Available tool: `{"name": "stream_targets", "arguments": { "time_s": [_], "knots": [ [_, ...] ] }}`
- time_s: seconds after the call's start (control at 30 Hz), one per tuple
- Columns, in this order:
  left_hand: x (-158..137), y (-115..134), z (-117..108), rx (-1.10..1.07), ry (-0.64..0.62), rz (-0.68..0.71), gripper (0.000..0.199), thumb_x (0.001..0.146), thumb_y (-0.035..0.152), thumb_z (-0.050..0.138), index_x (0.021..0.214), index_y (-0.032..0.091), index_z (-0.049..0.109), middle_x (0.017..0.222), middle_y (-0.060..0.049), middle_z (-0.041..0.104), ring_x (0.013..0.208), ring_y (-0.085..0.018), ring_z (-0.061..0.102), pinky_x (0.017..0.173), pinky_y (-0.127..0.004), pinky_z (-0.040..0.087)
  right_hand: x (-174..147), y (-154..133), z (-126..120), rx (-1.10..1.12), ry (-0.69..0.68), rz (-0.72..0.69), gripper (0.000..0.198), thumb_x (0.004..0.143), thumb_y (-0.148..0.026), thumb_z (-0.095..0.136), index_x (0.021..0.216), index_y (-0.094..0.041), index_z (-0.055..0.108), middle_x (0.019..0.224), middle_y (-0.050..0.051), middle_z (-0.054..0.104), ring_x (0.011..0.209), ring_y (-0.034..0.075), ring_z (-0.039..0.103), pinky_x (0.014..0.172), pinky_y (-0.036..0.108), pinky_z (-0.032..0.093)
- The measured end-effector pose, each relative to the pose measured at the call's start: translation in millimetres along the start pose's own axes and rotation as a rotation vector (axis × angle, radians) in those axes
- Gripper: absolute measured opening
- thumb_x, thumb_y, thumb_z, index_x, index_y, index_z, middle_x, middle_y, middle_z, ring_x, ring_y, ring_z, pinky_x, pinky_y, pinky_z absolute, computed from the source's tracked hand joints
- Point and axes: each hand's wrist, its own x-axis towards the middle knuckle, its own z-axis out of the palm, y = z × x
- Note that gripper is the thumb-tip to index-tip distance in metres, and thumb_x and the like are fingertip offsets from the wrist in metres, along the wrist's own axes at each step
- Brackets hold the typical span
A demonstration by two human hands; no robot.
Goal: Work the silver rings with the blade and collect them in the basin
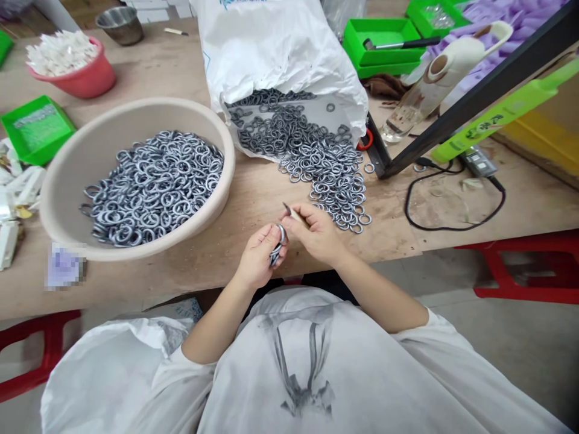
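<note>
My left hand (261,258) is closed around several shiny grey rings (277,246), one of them upright between thumb and fingers. In my right hand (319,234) is a slim tool with a pale handle (298,217) and a short dark tip, pointing toward the rings; its exact kind is unclear. Both hands are close together over the table's front edge. Behind my right hand, a heap of loose grey rings (337,181) spills from a white sack (280,48) lying on its side. To the left, a wide beige basin (63,181) holds many similar rings.
A black metal bar (479,90) slants up on the right, near a clear bottle (407,114) and a cabled device (479,161). Green trays (380,36) stand behind. A pink bowl (93,78) of white pieces and a green tray (40,129) sit left. Red stools (520,265) flank the table.
</note>
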Motion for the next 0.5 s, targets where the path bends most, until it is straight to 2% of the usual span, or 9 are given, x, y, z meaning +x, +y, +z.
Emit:
{"name": "stream_targets", "arguments": {
  "time_s": [0.07,0.2,0.27,0.37,0.5],
  "knots": [
    [-2.2,3.1,0.8,-0.03,-0.008,-0.038,0.046,0.075,0.056,0.074,0.071,0.017,0.05,0.052,0.006,0.048,0.038,-0.003,0.037,0.034,-0.014,0.024,-0.6,-4.7,-6.5,-0.163,0.023,-0.062,0.037,0.092,-0.056,0.054,0.089,-0.02,0.062,0.07,-0.002,0.058,0.065,0.013,0.051,0.062,0.026,0.038],
    [-3.5,4.5,0.9,-0.087,0.025,-0.077,0.045,0.074,0.054,0.076,0.073,0.019,0.048,0.051,0.007,0.046,0.036,-0.004,0.036,0.033,-0.014,0.025,-9.9,-10.0,-9.0,-0.495,-0.091,-0.24,0.049,0.097,-0.058,0.042,0.073,-0.019,0.06,0.066,0.0,0.054,0.061,0.012,0.045,0.06,0.027,0.029],
    [-3.3,3.6,0.9,-0.093,0.033,-0.085,0.045,0.073,0.053,0.077,0.073,0.019,0.048,0.051,0.007,0.046,0.036,-0.004,0.036,0.033,-0.014,0.025,-13.7,-11.1,-7.6,-0.596,-0.106,-0.278,0.053,0.099,-0.057,0.038,0.069,-0.019,0.058,0.065,0.001,0.054,0.061,0.013,0.044,0.06,0.028,0.027],
    [-2.8,2.6,1.6,-0.094,0.035,-0.085,0.046,0.072,0.053,0.078,0.072,0.019,0.047,0.05,0.008,0.046,0.035,-0.004,0.037,0.033,-0.014,0.025,-16.1,-12.4,-5.3,-0.671,-0.107,-0.291,0.051,0.1,-0.055,0.038,0.067,-0.02,0.057,0.065,0.001,0.055,0.062,0.013,0.045,0.061,0.029,0.026],
    [-3.4,3.7,1.8,-0.085,0.021,-0.072,0.046,0.072,0.052,0.079,0.069,0.019,0.047,0.049,0.007,0.046,0.036,-0.004,0.036,0.033,-0.014,0.025,-15.5,-11.2,-3.9,-0.66,-0.147,-0.282,0.049,0.099,-0.052,0.041,0.065,-0.02,0.055,0.061,0.0,0.054,0.06,0.012,0.044,0.06,0.028,0.025]
  ]
}}
